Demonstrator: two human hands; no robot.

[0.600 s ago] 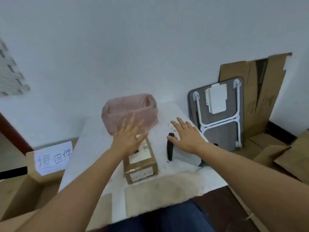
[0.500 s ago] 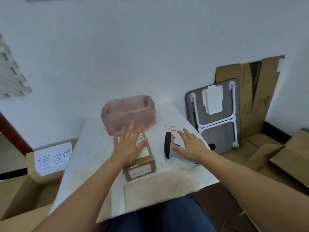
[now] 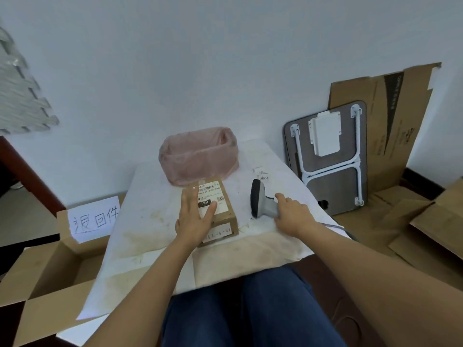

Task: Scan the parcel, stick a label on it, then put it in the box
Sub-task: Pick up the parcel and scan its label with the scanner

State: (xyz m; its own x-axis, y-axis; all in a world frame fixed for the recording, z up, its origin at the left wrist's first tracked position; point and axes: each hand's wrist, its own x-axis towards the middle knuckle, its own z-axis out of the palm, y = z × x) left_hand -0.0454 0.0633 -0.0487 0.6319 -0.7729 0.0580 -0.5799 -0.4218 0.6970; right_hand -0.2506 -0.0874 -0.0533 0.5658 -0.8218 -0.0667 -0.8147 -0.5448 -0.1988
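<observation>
A: Brown cardboard parcel [image 3: 217, 213] near the middle of the tabletop [image 3: 140, 209], lying flat, long side pointing away. White shipping label on top, with a QR code and a black block marked "15H". Second small white label on the near end face.

B: And the left hand [image 3: 194, 217]?

A: Resting flat on top of the parcel, fingers spread and stretched out, thumb over the black block. Open, not gripping anything.

B: Right hand [image 3: 292, 212]?

A: On the handle of the scanner [image 3: 259, 200], fingers curled onto it. Looks like holding, but how fully closed, cannot tell for sure. Scanner grey and black, lying on the tabletop just right of the parcel, apart from it, dark head pointing away. Thin cable going off the right edge of the tabletop.

B: Anything behind?

A: Pink bin [image 3: 198, 154] lined with a thin bag, just behind the parcel, maybe touching its far end. Few small white labels [image 3: 261, 173] to the right of the bin, beyond the scanner.

B: The box?

A: Open cardboard box [image 3: 57, 271] on the floor at the left of the tabletop, with a white paper sign [image 3: 94, 221] of handwritten characters on its far flap. Folded small table [image 3: 328, 159] and flat cardboard [image 3: 390, 116] leaning on the wall at the right.
</observation>
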